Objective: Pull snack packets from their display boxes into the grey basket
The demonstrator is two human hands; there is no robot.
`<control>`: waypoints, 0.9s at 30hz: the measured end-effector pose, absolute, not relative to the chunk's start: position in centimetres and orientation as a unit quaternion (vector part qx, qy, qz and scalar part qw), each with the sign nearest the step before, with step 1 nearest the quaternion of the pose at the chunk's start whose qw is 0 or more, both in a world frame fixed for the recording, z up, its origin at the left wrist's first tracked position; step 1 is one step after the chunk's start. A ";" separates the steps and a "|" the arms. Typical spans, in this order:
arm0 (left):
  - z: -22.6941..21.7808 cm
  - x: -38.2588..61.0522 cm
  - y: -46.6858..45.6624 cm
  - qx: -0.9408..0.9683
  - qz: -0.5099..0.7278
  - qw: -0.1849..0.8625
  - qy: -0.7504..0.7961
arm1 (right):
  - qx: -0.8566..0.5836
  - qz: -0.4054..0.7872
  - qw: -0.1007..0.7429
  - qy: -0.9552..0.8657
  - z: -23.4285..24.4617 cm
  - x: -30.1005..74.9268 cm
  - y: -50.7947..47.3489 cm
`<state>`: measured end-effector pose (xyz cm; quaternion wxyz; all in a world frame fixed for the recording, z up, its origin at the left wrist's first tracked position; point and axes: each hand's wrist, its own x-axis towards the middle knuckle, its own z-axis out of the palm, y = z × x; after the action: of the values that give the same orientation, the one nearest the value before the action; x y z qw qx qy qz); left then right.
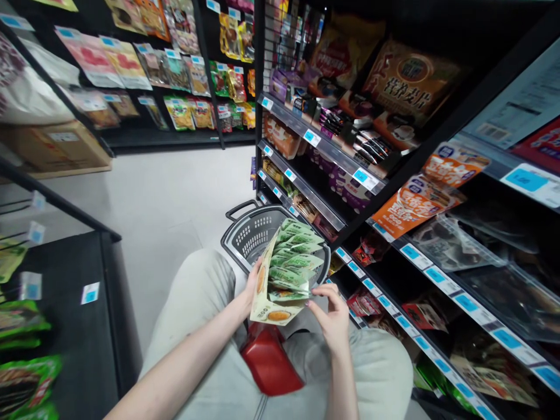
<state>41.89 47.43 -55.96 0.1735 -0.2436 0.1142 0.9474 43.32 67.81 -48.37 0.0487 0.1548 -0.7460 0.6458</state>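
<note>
An open-topped cream carton (280, 315) of green snack packets (294, 256) is tilted over my lap. My left hand (252, 286) grips the carton's left side, its fingers mostly hidden behind it. At the front right corner, my right hand (330, 312) has thumb and forefinger bent toward the nearest packet, with the fingertips at its edge. Whether they pinch it is hard to make out. Behind the carton, a grey shopping basket (256, 236) stands on the floor, partly covered. A red object (271, 361) rests between my legs.
Stocked shelves (332, 153) with blue price tags rise close on my right. Orange pouches (406, 201) jut over a shelf edge. A low black shelf (70, 326) with green packets stands at left. A cardboard box (56, 149) lies on the floor at the far left.
</note>
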 end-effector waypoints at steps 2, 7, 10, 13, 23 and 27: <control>-55.7 42.0 47.5 -0.243 0.945 0.184 0.119 | 0.164 0.621 0.061 -0.764 -48.5 43.3 67.4; -55.4 42.1 47.5 -0.243 0.944 0.185 0.122 | 0.169 0.615 0.060 -0.768 -49.3 43.1 67.1; -55.7 42.0 47.5 -0.254 0.944 0.162 0.134 | 0.145 0.667 0.117 -0.721 -48.7 43.4 67.3; -56.1 42.0 47.4 -0.252 0.943 0.167 0.137 | 0.027 0.754 0.173 -0.634 -47.7 43.6 67.8; -57.0 42.0 47.0 -0.218 0.946 0.197 0.138 | -0.235 0.758 0.128 -0.595 -51.6 40.9 72.0; -57.3 42.0 46.9 -0.198 0.948 0.204 0.145 | -0.245 0.792 0.062 -0.555 -52.2 40.7 72.1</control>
<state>41.95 46.95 -57.29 0.2040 -0.1984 0.1446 0.9477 40.65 72.08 -52.18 0.0622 -0.2451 -0.5551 0.7924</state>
